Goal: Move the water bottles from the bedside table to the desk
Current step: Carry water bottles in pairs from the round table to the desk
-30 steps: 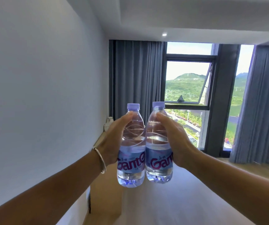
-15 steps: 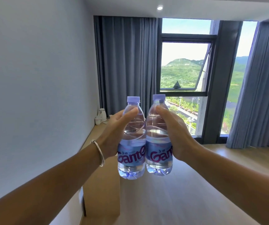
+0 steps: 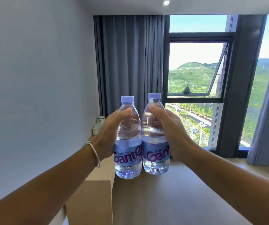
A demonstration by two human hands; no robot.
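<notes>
Far left of the frame is just bare wall, nothing to bump there, but lower left of centre a light wooden desk [image 3: 98, 179] can be seen running back along the wall, with a small white kettle [image 3: 101, 119] and a white cup [image 3: 95, 129] parked at its far end near the grey curtain [image 3: 129, 62]. That's probably where trouble could start: if the bottles get set down too far back, the kettle or cup could be knocked, and if they're set too close to the near edge, one could be tipped off onto the wood floor [image 3: 179, 200]. Moving toward the centre, the left hand [image 3: 109, 135], bracelet on the wrist, is wrapped around the left bottle [image 3: 128, 143], thumb over the shoulder of it. Right next to it the right bottle [image 3: 155, 138] is gripped the same way by the right hand [image 3: 172, 133]. Both bottles are held upright in mid-air, touching side by side, caps on, so no spill is expected, but the plastic looks smooth and they're full-ish, so a slip could happen if the grip gets loosened before the bases are flat on the desk. Since they're pressed together, one could be toppled by the other when released. Further right the open window [image 3: 195, 69] is well clear.
</notes>
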